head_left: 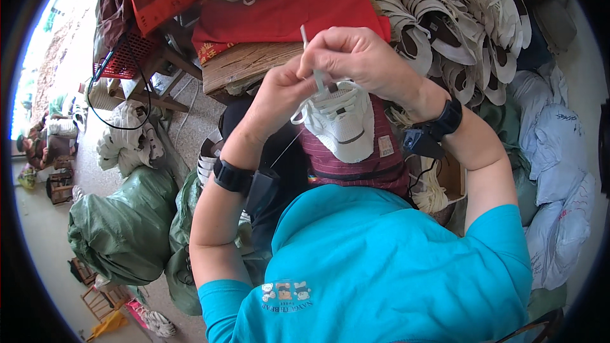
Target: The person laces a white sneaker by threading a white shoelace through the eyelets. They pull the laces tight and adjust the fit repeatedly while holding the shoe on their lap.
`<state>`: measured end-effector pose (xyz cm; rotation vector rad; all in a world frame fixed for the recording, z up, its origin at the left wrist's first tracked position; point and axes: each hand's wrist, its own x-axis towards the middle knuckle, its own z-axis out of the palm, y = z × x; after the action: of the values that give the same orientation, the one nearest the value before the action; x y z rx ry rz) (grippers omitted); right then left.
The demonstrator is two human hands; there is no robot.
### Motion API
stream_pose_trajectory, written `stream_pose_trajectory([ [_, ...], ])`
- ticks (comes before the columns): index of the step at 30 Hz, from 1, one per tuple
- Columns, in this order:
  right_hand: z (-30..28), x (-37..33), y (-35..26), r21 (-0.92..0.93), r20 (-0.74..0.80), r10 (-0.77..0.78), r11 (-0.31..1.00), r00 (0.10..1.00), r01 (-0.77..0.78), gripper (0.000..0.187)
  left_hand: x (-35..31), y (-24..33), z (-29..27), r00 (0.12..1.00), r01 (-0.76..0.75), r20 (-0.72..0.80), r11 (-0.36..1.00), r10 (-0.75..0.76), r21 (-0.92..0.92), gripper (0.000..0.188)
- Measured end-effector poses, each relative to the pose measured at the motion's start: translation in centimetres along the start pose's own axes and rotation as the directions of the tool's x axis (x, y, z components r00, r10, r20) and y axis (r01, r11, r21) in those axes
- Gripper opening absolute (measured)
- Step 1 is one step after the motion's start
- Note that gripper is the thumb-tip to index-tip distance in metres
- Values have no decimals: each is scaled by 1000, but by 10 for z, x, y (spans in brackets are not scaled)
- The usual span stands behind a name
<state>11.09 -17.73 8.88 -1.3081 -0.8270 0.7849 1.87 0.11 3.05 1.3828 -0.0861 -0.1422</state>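
The white shoe (346,124) is on your side of the bench (238,70); near the bench's edge, your left hand (281,94) and right hand (356,57) have fingers pinched on a white lace (304,33).

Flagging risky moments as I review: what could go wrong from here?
The narrow pale strip is pinched where the left hand and right hand meet, so it could slip loose. The white shoe rests on maroon striped fabric with neither hand firmly around it, so a tug might shift it.
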Motion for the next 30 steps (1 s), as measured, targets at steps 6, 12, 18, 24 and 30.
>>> stream_pose_trajectory([
  [6,-28,1,21,388,-220,81,922,972,11,23,-2,-6,7,953,-250,-267,874,146,-416,23],
  [12,-94,-20,29,343,-406,113,939,907,37,26,-22,-35,-51,892,-331,-452,682,0,-652,18],
  [18,-104,-40,49,3,-457,130,990,880,-144,28,-41,-32,-51,801,-149,-594,937,-74,-317,22],
  [24,-67,-58,62,-350,-288,118,911,950,-219,9,-44,-34,-29,836,55,-544,998,-67,-37,23],
  [30,-62,-59,65,-639,-323,36,729,946,-246,9,-46,-49,-22,871,114,-488,948,48,297,24],
])
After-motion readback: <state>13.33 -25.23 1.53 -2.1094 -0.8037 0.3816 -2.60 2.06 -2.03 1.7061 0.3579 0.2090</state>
